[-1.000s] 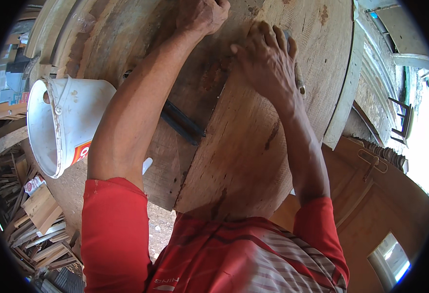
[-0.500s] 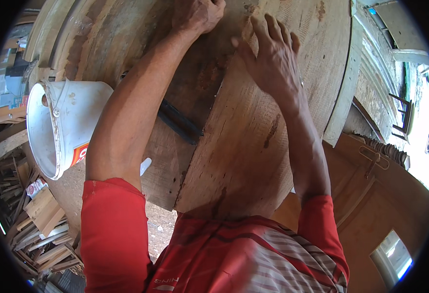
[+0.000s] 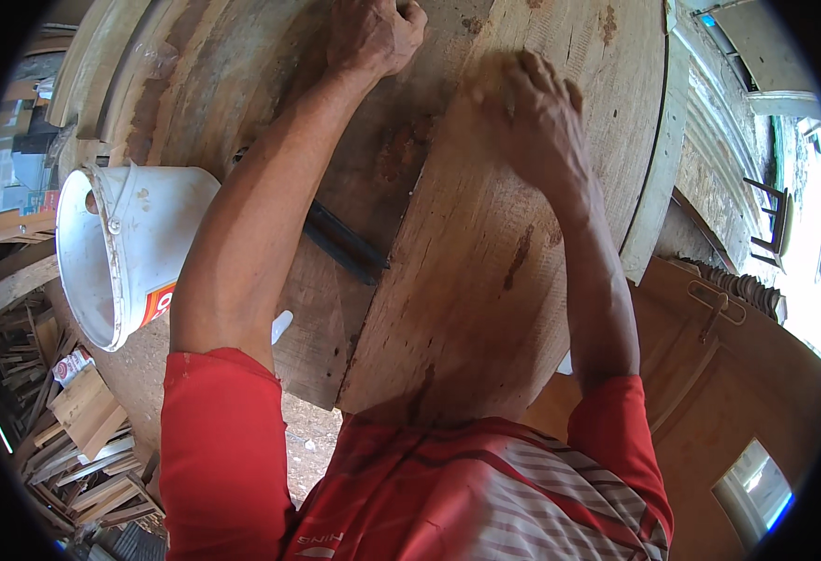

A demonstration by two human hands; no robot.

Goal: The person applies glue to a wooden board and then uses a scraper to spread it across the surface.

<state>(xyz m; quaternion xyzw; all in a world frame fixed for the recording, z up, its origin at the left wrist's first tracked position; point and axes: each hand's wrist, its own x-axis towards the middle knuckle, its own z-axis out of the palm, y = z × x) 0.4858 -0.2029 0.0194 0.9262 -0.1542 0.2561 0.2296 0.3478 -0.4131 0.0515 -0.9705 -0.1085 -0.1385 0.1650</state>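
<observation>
My left hand (image 3: 376, 35) is closed in a fist at the top, over the dark brown board (image 3: 396, 122). Whatever it may hold is hidden under the curled fingers. To its right, my right hand (image 3: 546, 122) is above or touching a lighter wooden board (image 3: 466, 252); contact cannot be made out. Motion smears its thumb side, but the fingers look apart, with nothing visible in them. A seam runs between the two boards. Beside my left forearm, a black bar-like tool (image 3: 345, 243) lies on the dark board, partly covered by the arm.
A white bucket (image 3: 163, 210) lies tipped on its side at the left. Near my left elbow is a small white object (image 3: 281, 325). Wood offcuts (image 3: 92, 449) are piled at lower left. A brown wooden panel (image 3: 672, 365) with a metal handle stands at lower right.
My right hand has shifted slightly right and down over the light board, its fingers less spread and more blurred. My left hand stays closed in nearly the same place.
</observation>
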